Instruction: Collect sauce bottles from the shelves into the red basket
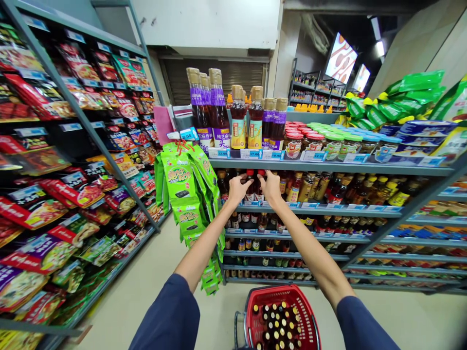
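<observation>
Metal shelving [314, 167] frames the left hand [238, 189] and right hand [270, 188], each grip closed on a red-capped glass bottle [250, 187].

A pale floor [134, 291] ran along the aisle beside grey metal shelving [82, 115]. Ahead, a white wall [204, 24] stood above a slatted roller shutter [175, 78]. Farther right, under bright ceiling lights [379, 48], two lit display screens [341, 58] rose behind more shelving [310, 85].
</observation>
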A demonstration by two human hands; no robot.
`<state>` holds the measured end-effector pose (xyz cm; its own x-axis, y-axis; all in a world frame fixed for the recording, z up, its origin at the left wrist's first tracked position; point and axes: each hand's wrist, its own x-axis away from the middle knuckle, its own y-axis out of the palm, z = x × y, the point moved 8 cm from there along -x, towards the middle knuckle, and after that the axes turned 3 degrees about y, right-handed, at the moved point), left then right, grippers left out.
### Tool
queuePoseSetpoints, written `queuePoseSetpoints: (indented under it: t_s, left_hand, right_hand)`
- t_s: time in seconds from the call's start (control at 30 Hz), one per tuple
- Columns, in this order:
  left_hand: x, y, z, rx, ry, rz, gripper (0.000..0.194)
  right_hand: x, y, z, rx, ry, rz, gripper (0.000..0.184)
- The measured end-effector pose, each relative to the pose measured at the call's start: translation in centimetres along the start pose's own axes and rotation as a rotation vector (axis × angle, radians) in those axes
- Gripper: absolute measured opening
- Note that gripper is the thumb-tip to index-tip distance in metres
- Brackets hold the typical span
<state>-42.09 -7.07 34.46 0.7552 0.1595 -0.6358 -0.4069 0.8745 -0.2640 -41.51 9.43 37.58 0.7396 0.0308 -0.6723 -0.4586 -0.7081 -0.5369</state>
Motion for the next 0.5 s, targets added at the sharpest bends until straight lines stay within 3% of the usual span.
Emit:
queuePoseSetpoints:
  t_s: [0.4, 0.5]
  left_hand:
    - [0.0, -0.2, 0.9, 0.005, -0.009, -0.020, 0.030]
    - [0.6, -0.7, 1.5, 0.019, -0.026, -0.032, 0.031]
  right_hand:
    - [-0.4, -0.6, -0.5, -0.006, -0.005, -0.008, 0.035]
    - [2.2, -1.5, -0.7, -0.044, -0.021, 0.010, 0.047]
